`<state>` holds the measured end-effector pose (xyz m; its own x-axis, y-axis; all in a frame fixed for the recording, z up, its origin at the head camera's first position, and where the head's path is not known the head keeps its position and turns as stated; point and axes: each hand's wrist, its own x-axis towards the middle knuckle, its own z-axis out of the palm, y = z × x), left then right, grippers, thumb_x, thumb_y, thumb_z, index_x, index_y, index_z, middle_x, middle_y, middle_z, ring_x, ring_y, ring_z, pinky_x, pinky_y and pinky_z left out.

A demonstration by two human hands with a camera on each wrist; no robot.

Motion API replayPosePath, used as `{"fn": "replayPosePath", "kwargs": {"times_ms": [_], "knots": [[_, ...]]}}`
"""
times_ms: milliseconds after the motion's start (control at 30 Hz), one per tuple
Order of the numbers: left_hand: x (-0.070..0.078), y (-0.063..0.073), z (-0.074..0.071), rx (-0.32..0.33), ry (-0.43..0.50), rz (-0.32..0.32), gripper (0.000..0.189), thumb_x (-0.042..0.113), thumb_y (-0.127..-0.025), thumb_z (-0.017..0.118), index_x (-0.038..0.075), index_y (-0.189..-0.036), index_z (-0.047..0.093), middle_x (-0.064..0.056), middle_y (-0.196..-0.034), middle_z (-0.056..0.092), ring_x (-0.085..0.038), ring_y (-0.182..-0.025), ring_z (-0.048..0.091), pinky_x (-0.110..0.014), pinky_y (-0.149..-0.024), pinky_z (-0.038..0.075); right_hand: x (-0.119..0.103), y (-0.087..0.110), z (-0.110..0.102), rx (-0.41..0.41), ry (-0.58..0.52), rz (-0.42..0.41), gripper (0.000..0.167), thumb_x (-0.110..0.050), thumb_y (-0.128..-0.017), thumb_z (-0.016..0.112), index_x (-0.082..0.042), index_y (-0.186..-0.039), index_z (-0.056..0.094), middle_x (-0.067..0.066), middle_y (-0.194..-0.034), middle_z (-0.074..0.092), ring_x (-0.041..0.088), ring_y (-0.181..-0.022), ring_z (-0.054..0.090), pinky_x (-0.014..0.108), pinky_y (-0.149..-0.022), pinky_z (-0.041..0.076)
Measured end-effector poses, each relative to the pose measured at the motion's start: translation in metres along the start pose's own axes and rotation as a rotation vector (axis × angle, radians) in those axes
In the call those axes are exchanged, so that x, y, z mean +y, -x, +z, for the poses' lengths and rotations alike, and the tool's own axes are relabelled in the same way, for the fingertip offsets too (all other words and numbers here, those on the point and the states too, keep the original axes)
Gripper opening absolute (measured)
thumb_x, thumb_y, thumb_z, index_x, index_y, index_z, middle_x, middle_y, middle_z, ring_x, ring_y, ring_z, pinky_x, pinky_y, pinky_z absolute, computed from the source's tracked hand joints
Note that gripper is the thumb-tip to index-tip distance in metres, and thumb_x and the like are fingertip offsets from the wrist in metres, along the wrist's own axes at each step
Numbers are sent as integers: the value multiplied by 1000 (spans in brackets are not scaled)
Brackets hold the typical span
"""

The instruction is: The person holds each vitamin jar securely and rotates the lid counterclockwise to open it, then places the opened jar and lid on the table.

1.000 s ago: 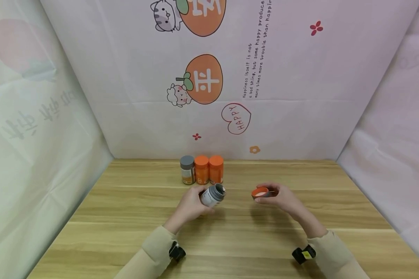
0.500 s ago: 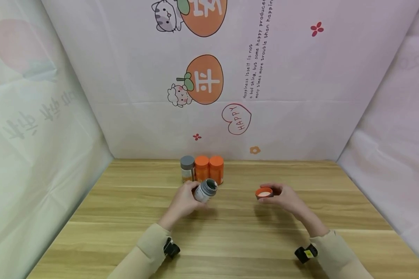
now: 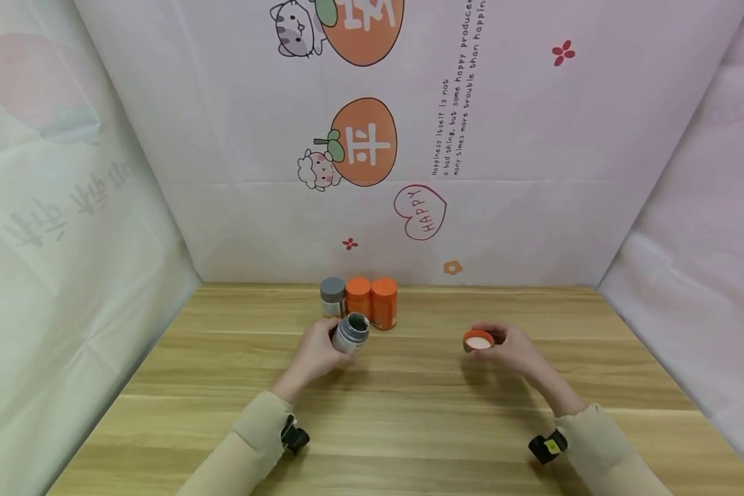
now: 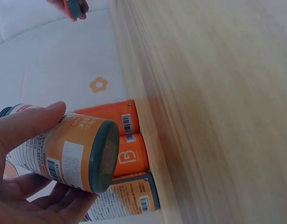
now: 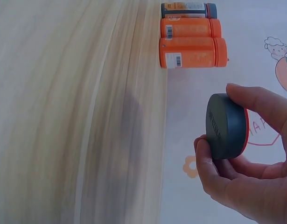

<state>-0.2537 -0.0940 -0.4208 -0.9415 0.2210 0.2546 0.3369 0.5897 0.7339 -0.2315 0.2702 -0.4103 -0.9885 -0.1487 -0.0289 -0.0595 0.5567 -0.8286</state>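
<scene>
My left hand grips an uncapped bottle with a grey neck, tilted to the right, its dark mouth facing up. In the left wrist view the label of this bottle is white and orange, and its grey-green base is off the table. Over on the right, my right hand pinches a screw cap between thumb and fingers. This cap has an orange rim and a white inside turned upward; the right wrist view shows the dark grey outside of the cap.
By the back wall stand a grey-capped bottle and two orange bottles in a row, side by side. My held bottle partly covers them. A wooden table lies below, with printed cloth hanging behind.
My left hand has moved left with the bottle, tipping it more upright. My right hand has drifted slightly right with the cap, whose white inside now shows more.
</scene>
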Motion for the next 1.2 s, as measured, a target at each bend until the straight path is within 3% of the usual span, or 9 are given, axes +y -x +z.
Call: {"fn": "replayPosePath", "kwargs": {"times_ms": [500, 767, 1200], "knots": [[-13, -1, -7, 16, 21, -97, 57, 5, -54, 88, 4, -107, 66, -9, -99, 69, -25, -93, 64, -45, -85, 50, 17, -5, -5, 66, 136, 8, 64, -28, -77, 79, 2, -127, 53, 20, -117, 61, 30, -104, 58, 35, -81, 49], [-19, -4, -12, 34, 6, -123, 61, 4, -54, 88, 4, -111, 65, -10, -101, 70, -26, -93, 64, -45, -84, 50, 19, -7, -5, 71, 174, 11, 63, -25, -77, 79, 3, -127, 52, 23, -119, 60, 37, -109, 57, 46, -87, 48], [-31, -11, -20, 56, 24, -206, 60, 4, -56, 86, 3, -111, 64, -12, -105, 69, -27, -95, 64, -44, -85, 51, 25, -16, -11, 100, 215, 31, 62, -21, -77, 79, 4, -127, 51, 26, -121, 57, 40, -110, 55, 49, -88, 46]]}}
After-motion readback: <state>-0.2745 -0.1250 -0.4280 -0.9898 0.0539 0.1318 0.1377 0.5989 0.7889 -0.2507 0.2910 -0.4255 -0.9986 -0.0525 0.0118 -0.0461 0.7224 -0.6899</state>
